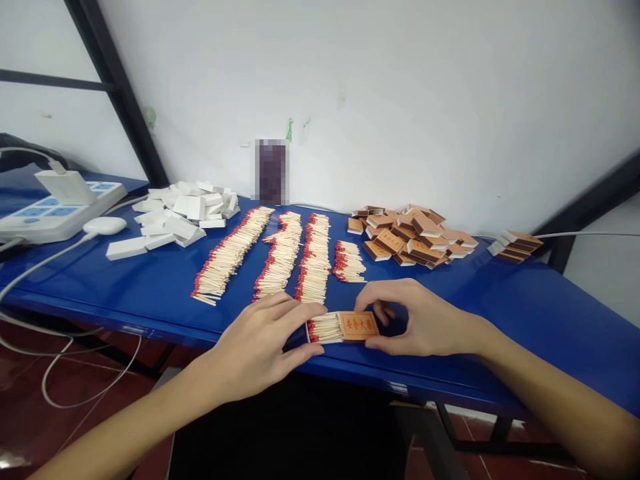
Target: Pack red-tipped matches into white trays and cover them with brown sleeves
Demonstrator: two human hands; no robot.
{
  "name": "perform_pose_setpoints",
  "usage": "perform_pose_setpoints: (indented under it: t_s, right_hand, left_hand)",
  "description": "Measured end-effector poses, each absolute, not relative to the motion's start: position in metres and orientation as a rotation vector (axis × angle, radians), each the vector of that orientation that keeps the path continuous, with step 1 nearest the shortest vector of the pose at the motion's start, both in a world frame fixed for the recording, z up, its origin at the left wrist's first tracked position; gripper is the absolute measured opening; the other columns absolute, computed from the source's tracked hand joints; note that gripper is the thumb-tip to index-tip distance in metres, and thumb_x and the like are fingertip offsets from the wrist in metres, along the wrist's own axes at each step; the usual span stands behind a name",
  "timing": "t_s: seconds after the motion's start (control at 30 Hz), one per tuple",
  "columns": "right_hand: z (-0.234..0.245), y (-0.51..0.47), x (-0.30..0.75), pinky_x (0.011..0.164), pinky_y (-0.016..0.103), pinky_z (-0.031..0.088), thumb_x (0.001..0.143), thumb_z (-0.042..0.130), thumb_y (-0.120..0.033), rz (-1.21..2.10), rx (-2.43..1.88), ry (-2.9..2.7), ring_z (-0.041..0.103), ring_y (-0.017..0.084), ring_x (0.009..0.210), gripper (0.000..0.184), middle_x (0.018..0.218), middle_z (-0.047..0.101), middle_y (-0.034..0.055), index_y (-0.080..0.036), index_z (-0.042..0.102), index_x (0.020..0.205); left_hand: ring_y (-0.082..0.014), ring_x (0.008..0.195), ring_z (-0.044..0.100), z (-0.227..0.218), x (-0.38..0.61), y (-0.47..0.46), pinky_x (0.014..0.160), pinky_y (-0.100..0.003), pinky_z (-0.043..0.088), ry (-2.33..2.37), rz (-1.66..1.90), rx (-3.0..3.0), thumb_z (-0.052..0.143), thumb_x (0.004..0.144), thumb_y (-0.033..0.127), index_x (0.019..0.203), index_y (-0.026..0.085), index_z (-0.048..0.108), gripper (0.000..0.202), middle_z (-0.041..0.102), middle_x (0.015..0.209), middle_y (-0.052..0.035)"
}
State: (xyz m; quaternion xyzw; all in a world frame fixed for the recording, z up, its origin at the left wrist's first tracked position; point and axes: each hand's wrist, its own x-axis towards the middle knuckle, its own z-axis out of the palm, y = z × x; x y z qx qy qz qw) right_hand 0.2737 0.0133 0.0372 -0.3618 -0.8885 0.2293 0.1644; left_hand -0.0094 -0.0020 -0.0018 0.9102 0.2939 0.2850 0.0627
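Note:
At the table's front edge, my left hand (277, 337) pinches the end of a white matchbox tray (330, 341) between thumb and fingers. Red-headed matches (323, 327) fill the part of the tray that shows, their heads mostly to the left. My right hand (413, 319) grips the orange matchbox sleeve (359, 325) by its right end. The tray's right part is inside the sleeve, so the box is about half open. Just beyond lie long rows of loose matches (283, 257) and a shorter row (349, 261) to their right.
White empty trays (183, 210) are heaped at the back left, orange sleeves (415, 237) at the back right. A small stack of boxes (519, 247) stands farther right. A power strip (60, 210) with white cables occupies the left of the blue table (500, 320). Behind is a wall.

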Motion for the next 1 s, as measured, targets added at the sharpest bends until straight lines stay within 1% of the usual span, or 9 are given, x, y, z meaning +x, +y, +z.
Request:
perform_pose_setpoints:
  t_s: [0.07, 0.13, 0.43, 0.8, 1.0]
  right_hand:
    - [0.0371, 0.0135, 0.2736, 0.059, 0.023, 0.047, 0.076, 0.077, -0.031, 0.663, -1.022, -2.519, 0.055, 0.011, 0.066, 0.026, 0.082, 0.063, -0.0002, -0.019, 0.063, 0.094]
    - [0.0372, 0.0135, 0.2734, 0.062, 0.024, 0.047, 0.076, 0.077, -0.030, 0.672, -1.021, -2.508, 0.055, 0.012, 0.068, 0.024, 0.082, 0.063, -0.0003, -0.018, 0.062, 0.092]
    - [0.0382, 0.0162, 0.2732, 0.066, 0.026, 0.046, 0.076, 0.077, -0.031, 0.635, -0.981, -2.546, 0.055, 0.013, 0.072, 0.025, 0.085, 0.064, 0.0000, -0.019, 0.061, 0.092]
    - [0.0387, 0.0142, 0.2736, 0.068, 0.026, 0.046, 0.077, 0.076, -0.029, 0.628, -0.948, -2.577, 0.055, 0.013, 0.075, 0.024, 0.087, 0.064, -0.0003, -0.020, 0.061, 0.093]
    - [0.0400, 0.0144, 0.2734, 0.068, 0.026, 0.046, 0.077, 0.075, -0.029, 0.622, -0.929, -2.585, 0.055, 0.014, 0.074, 0.023, 0.087, 0.064, 0.0001, -0.019, 0.060, 0.093]
  left_hand:
    - [-0.0225, 0.095, 0.062, -0.0019, -0.0096, -0.0014, 0.084, -0.036, 0.049, 0.888, 0.862, 2.763, 0.061, 0.096, 0.040, 0.125, 0.022, 0.052, 0.035, 0.068, 0.105, -0.0045]
    - [-0.0224, 0.094, 0.061, -0.0022, -0.0095, -0.0010, 0.083, -0.036, 0.049, 0.890, 0.861, 2.763, 0.061, 0.096, 0.040, 0.125, 0.022, 0.052, 0.036, 0.068, 0.104, -0.0043]
    - [-0.0211, 0.091, 0.062, -0.0014, -0.0092, -0.0011, 0.082, -0.034, 0.049, 0.849, 0.877, 2.800, 0.060, 0.097, 0.038, 0.124, 0.021, 0.053, 0.033, 0.068, 0.102, -0.0036]
    - [-0.0210, 0.092, 0.062, 0.0001, -0.0090, -0.0020, 0.081, -0.034, 0.049, 0.842, 0.852, 2.809, 0.059, 0.097, 0.037, 0.123, 0.020, 0.053, 0.032, 0.069, 0.104, -0.0038]
    - [-0.0207, 0.092, 0.064, 0.0010, -0.0087, -0.0022, 0.083, -0.035, 0.051, 0.841, 0.869, 2.830, 0.059, 0.097, 0.037, 0.124, 0.020, 0.054, 0.032, 0.069, 0.104, -0.0046]
